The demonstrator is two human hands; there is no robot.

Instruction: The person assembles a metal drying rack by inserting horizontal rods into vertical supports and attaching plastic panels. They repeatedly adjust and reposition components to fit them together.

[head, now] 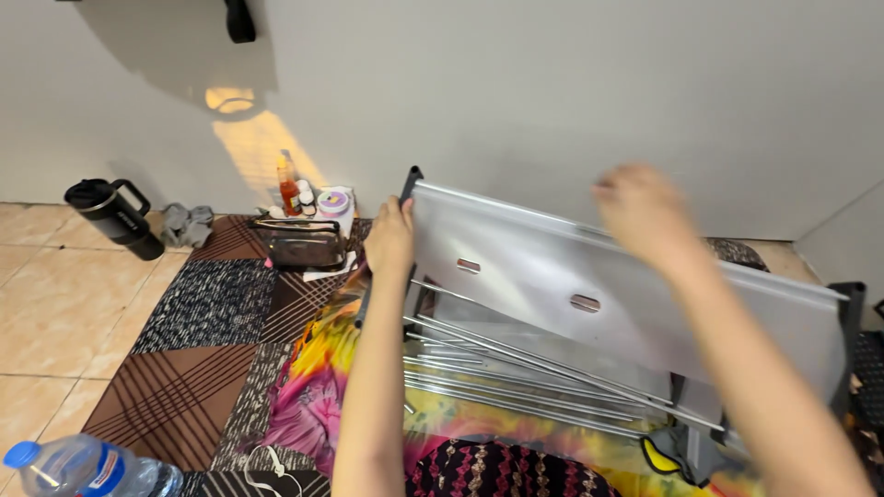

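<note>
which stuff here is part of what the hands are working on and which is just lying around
In hand:
- grey metal panel, its end gripped by the left hand
- right hand, blurred, above the panel's top edge
- metal rods beneath it

Lying about:
- black mug
- clear pouch
- orange bottle
- water bottle
- grey cloth

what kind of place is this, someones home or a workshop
Probably a room in a home, on the floor by a plain wall. A patterned carpet lies over floor tiles, with a black mug and small toiletry bottles against the wall. The left hand grips a metal rack.
</note>
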